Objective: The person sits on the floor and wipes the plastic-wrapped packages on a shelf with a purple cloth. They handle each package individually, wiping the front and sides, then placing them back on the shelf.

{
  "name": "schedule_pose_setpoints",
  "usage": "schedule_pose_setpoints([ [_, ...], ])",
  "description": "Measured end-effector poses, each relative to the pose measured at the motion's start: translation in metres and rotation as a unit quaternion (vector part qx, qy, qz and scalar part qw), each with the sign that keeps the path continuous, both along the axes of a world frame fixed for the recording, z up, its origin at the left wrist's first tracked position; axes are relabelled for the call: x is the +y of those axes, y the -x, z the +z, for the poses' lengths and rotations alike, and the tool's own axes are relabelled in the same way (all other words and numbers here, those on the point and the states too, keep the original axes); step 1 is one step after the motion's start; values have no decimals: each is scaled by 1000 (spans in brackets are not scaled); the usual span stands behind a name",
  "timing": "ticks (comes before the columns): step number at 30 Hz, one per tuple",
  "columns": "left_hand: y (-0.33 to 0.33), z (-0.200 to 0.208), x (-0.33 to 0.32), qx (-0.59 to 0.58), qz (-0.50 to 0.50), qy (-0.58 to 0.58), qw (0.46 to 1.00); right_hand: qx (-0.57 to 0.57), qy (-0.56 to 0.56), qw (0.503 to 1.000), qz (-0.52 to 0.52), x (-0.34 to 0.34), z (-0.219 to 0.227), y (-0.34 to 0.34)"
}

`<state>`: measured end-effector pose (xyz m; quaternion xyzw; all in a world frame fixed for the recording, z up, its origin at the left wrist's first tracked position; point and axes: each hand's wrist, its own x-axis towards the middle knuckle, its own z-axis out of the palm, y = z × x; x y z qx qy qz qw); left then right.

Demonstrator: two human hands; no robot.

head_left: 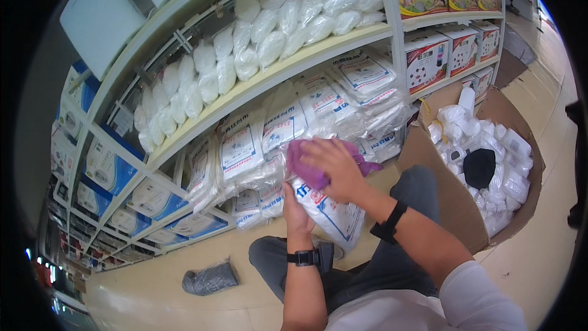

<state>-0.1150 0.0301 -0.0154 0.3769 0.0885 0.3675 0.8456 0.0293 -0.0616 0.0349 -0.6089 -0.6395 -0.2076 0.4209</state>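
Note:
In front of the lower shelf, my left hand (296, 211) grips a white plastic bag pack (334, 214) with blue and red print, holding it tilted over my knees. A purple cloth (304, 160) lies bunched against the upper part of that pack. Pressing on the cloth from above is my right hand (334, 168), its fingers over the fabric; part of the cloth hangs out past the hand to the right. The covered part of the pack is hidden. Close behind both hands are stacks of similar printed packs (240, 147) on the shelf.
Above runs a shelf of clear-wrapped white bundles (269, 46). At right, an open cardboard carton (450, 208) holds white packages and a black item (479, 168). Boxes (425, 61) fill the right-hand shelves. A grey wrapped bundle (210, 279) lies on the floor at left.

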Motion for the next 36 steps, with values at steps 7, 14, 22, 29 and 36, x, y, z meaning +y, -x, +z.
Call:
schedule_pose_setpoints([
  [7, -3, -30, 13, -13, -20, 44, 999, 739, 79, 657, 126, 23, -51, -97],
  [14, 4, -38, 25, 185, 200, -17, 962, 667, 113, 717, 169, -7, -18, -79],
  [22, 21, 42, 16, 369, 311, -559, 675, 320, 142, 919, 184, 7, 25, -55],
  [29, 16, 22, 11, 412, 102, -336, 841, 274, -6, 959, 73, 21, 42, -32],
  [36, 9, 1, -5, 157, 45, -23, 986, 141, -135, 981, -1, 12, 22, 4],
])
